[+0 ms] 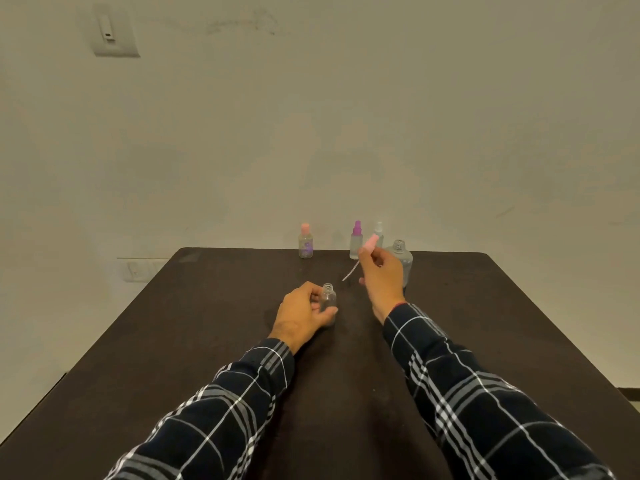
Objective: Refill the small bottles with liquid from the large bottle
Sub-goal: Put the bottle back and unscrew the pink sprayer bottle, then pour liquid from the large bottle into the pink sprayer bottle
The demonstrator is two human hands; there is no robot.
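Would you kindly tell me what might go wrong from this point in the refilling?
The large clear uncapped bottle stands close behind the right hand; a swing might tip and spill it. The thin dip tube of the pink spray cap hangs above the dark table and may drip or pick up dirt. The small clear open bottle in the left hand has a narrow neck, so pouring could miss.

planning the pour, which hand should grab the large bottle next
Right, probably. The right hand hovers just in front of the uncapped large bottle, though it would first have to set down the pink spray cap it pinches. The left hand grips the open small bottle, steadying it on the table.
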